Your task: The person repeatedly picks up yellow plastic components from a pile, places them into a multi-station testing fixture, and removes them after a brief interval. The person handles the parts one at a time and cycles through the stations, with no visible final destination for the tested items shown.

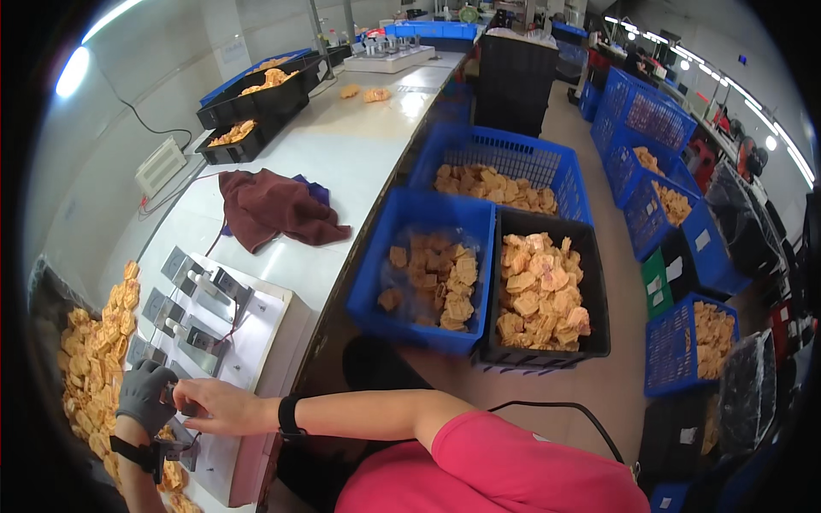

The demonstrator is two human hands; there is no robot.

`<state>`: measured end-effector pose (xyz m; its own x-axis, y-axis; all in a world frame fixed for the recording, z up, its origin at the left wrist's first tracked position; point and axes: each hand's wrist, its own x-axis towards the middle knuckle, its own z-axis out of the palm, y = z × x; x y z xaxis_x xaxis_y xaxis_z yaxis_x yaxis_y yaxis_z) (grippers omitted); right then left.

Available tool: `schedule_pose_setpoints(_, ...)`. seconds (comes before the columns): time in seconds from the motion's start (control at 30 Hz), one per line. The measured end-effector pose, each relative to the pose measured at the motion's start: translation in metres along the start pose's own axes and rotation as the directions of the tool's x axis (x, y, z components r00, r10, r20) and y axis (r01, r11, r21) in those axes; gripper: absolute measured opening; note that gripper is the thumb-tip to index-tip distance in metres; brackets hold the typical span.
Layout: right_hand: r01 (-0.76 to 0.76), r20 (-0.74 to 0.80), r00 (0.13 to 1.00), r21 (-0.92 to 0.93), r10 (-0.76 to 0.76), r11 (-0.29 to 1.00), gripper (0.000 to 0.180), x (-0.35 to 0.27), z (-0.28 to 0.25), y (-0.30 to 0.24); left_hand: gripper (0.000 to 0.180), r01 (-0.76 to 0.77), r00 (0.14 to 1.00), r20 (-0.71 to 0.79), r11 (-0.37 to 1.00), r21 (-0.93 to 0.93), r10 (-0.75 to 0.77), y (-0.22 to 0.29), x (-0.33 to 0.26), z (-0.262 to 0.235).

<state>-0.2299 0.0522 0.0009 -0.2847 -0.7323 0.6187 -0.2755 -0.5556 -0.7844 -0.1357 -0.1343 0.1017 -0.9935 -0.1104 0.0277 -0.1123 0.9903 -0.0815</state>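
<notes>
My left hand [147, 395], in a grey glove, is curled at one of the metal fixtures near the lower left. My bare right hand [224, 407] reaches across from the right, its fingers bent together against the same spot. A small dark part shows between the two hands, but the fingers hide most of it, so I cannot make out its kind. The metal fixtures [203, 335] stand in a row on a white box-like base [272, 329]. Beside my gloved hand, a large heap of tan-orange flat pieces [92, 359] lies along the table's left side.
A maroon cloth [274, 209] lies on the white table [359, 128] beyond the base. Black trays [278, 98] stand along the wall. Right of the table are a blue bin [363, 291], a black crate [599, 299] and a blue basket [577, 175], all holding tan-orange pieces.
</notes>
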Motion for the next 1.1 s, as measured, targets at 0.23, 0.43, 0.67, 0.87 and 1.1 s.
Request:
schedule_pose_setpoints(0.23, 0.005, -0.02, 1.0, -0.087, -0.007, 0.996, 0.041, 0.002, -0.003, -0.004, 0.036, -0.118, 0.99, -0.073, 0.989, 0.088, 0.124, 0.013, -0.009, -0.071)
schedule_pose_setpoints(0.43, 0.267, -0.301, 0.892, -0.251, -0.337, 0.93, 0.055, -0.032, -0.029, -0.053, 0.055, -0.144, 0.979, -0.195, 0.869, -0.473, 0.056, 0.094, -0.071, -0.091)
schedule_pose_setpoints(0.67, -0.352, -0.376, 0.889, -0.2, 0.26, 0.914, 0.055, -0.204, -0.11, -0.071, 0.083, -0.079, 0.995, -0.103, 0.687, -0.722, 0.006, 0.219, -0.052, 0.006)
schedule_pose_setpoints(0.87, -0.584, -0.968, 0.065, 0.158, 0.24, 0.796, 0.04, -0.501, -0.181, -0.09, 0.079, -0.124, 0.984, -0.012, 0.641, -0.758, 0.176, 0.251, -0.034, -0.003)
schedule_pose_setpoints(1.1, -0.783, -0.477, -0.506, -0.095, -0.719, 0.615, 0.057, -0.786, -0.203, -0.381, 0.085, -0.195, 0.968, -0.054, 0.601, -0.775, 0.245, 0.253, -0.017, 0.002)
